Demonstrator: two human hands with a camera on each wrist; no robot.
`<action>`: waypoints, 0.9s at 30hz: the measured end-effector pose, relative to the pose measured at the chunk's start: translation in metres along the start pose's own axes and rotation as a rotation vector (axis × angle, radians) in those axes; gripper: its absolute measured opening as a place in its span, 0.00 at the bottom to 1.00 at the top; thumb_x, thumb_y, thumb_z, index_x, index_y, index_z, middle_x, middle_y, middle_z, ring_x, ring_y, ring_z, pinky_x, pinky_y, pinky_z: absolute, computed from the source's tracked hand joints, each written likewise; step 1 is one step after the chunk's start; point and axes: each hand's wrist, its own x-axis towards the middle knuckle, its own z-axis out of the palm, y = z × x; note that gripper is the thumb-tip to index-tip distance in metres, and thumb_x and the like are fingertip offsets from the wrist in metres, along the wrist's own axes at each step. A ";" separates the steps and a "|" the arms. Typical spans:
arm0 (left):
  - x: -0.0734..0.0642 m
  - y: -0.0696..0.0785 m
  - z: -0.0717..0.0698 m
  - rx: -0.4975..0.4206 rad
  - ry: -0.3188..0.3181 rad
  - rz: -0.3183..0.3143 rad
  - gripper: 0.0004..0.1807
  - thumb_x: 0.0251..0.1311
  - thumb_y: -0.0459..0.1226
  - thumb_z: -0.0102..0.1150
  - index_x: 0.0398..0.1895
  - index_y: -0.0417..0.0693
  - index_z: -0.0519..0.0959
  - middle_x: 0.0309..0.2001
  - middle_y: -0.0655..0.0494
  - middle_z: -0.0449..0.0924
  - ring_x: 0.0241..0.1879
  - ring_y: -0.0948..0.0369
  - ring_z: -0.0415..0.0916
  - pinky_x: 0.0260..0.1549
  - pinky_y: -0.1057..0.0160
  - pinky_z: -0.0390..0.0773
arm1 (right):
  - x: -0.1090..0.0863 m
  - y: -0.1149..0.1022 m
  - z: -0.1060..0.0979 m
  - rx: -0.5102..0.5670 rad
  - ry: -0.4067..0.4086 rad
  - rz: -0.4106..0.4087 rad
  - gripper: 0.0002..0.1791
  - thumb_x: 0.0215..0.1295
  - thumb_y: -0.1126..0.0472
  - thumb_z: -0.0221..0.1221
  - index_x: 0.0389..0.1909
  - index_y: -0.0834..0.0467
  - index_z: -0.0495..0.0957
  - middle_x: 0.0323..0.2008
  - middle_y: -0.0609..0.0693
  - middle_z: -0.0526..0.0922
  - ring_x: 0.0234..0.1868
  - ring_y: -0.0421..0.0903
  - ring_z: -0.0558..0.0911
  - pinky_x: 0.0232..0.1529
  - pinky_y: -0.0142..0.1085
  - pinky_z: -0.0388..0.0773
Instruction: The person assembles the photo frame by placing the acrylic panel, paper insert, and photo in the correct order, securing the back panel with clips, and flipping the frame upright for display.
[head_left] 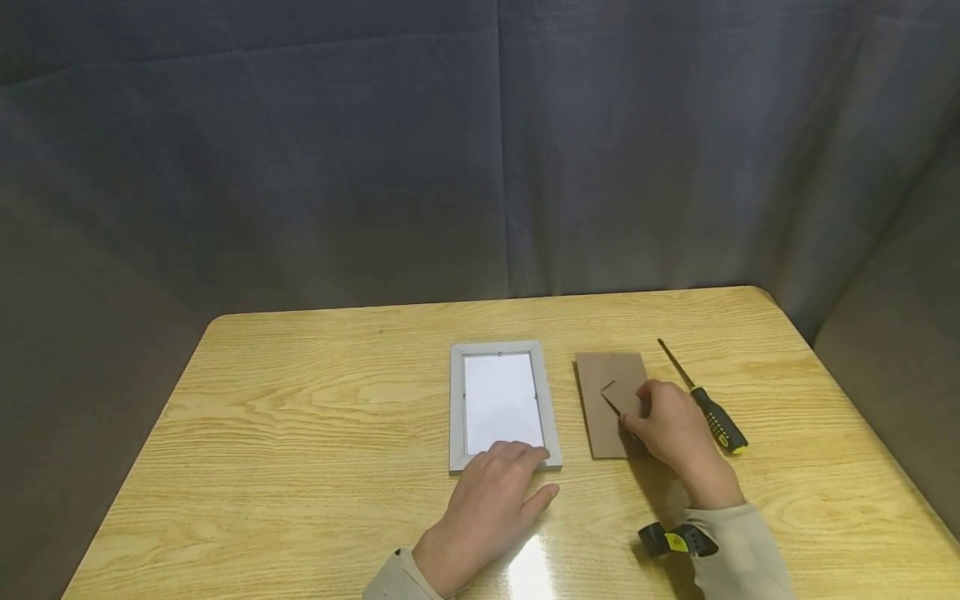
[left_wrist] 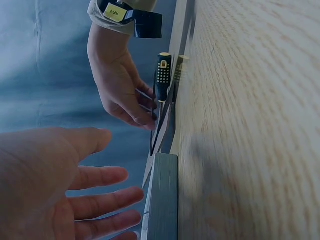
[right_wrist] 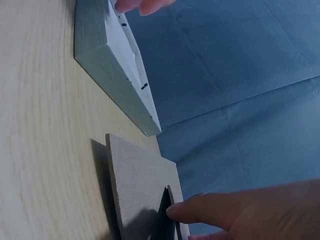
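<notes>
A picture frame with a grey-white border lies face down, a white sheet filling its opening. My left hand lies at the frame's near edge, fingers loosely extended over its lower right corner. In the left wrist view its fingers spread beside the frame's side. To the right is the brown backing board, with a thin stand flap raised from its surface. My right hand pinches this flap between thumb and fingers; the fingers' far side is hidden.
A screwdriver with a black and yellow handle lies just right of the backing board, its shaft pointing away. The wooden table ends at a dark curtain behind. A black strap device sits on the right wrist.
</notes>
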 end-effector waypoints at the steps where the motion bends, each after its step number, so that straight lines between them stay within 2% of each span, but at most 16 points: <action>1: 0.000 0.000 0.000 0.000 0.001 -0.001 0.20 0.68 0.49 0.61 0.56 0.49 0.82 0.53 0.54 0.86 0.54 0.57 0.82 0.52 0.57 0.81 | 0.000 -0.001 0.000 0.001 0.007 -0.005 0.24 0.58 0.60 0.68 0.48 0.75 0.78 0.41 0.68 0.83 0.36 0.55 0.80 0.38 0.51 0.78; 12: 0.000 -0.001 -0.002 0.002 0.014 -0.003 0.19 0.68 0.49 0.61 0.55 0.49 0.82 0.53 0.55 0.86 0.54 0.57 0.82 0.52 0.58 0.81 | -0.002 -0.007 -0.003 0.014 0.057 -0.012 0.23 0.58 0.60 0.67 0.48 0.74 0.79 0.45 0.70 0.83 0.41 0.59 0.81 0.42 0.54 0.77; 21: 0.001 -0.002 -0.003 0.003 0.030 -0.016 0.20 0.68 0.48 0.62 0.56 0.49 0.82 0.54 0.53 0.86 0.54 0.56 0.82 0.53 0.57 0.81 | -0.003 -0.012 -0.007 0.019 0.099 -0.033 0.24 0.58 0.60 0.67 0.49 0.74 0.78 0.46 0.70 0.82 0.42 0.60 0.81 0.42 0.54 0.77; 27: 0.000 -0.004 -0.006 0.004 0.035 -0.031 0.20 0.68 0.49 0.61 0.56 0.49 0.82 0.54 0.54 0.86 0.54 0.57 0.82 0.53 0.56 0.81 | -0.006 -0.018 -0.010 0.033 0.110 -0.035 0.25 0.59 0.59 0.66 0.51 0.74 0.78 0.49 0.71 0.81 0.47 0.62 0.81 0.47 0.56 0.77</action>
